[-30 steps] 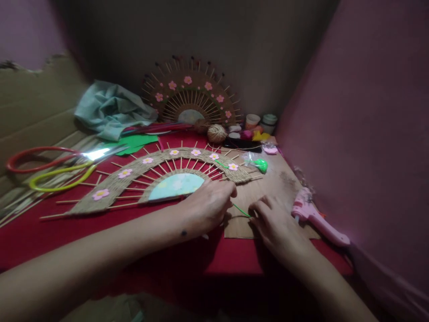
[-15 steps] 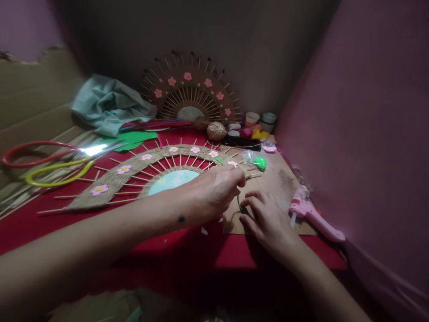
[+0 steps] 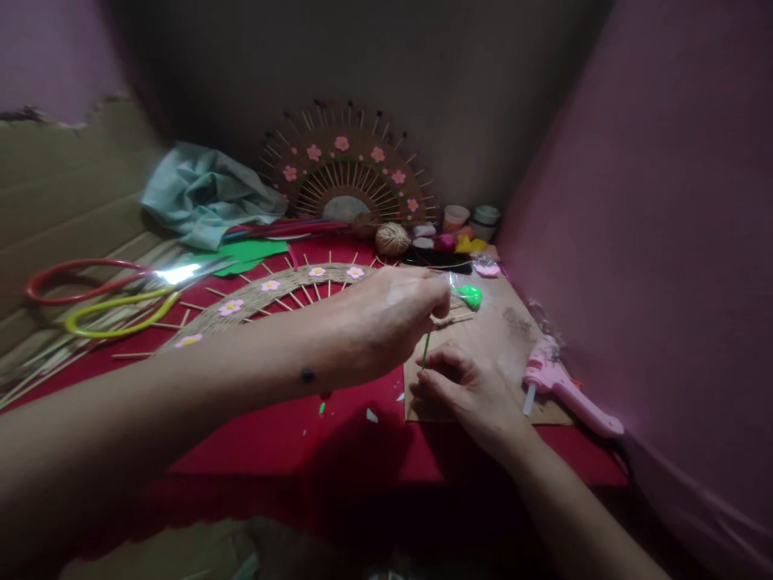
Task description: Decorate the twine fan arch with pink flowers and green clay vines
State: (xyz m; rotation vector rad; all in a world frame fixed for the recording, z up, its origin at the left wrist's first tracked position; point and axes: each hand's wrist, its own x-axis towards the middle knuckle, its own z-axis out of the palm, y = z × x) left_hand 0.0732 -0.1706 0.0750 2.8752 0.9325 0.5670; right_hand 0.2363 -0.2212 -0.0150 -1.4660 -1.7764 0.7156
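A thin green strand [image 3: 426,350] hangs between my two hands above the cardboard. Its upper end goes up into the closed fingers of my left hand [image 3: 392,318], which reaches in across the fan and hides its right part. Below, the thumb and index finger of my right hand [image 3: 474,391] pinch the strand's lower end. The fan-shaped piece [image 3: 302,278] has thin sticks and a band wound with twine, with pink flowers along it. Just beyond my left hand lies a lump of bright green clay [image 3: 469,297] in clear plastic.
A pink glue gun [image 3: 559,379] lies on the right of the cardboard sheet [image 3: 495,346]. Large scissors [image 3: 121,294] and green foam sheet [image 3: 247,256] are at left. A finished-looking flowered fan [image 3: 344,165], twine ball [image 3: 392,239], cloth [image 3: 208,193] and small cups [image 3: 456,216] stand behind.
My left hand has shifted slightly up and right, covering more flowers on the fan. My right fingers have moved left and closed on the green strand. The view has shifted slightly.
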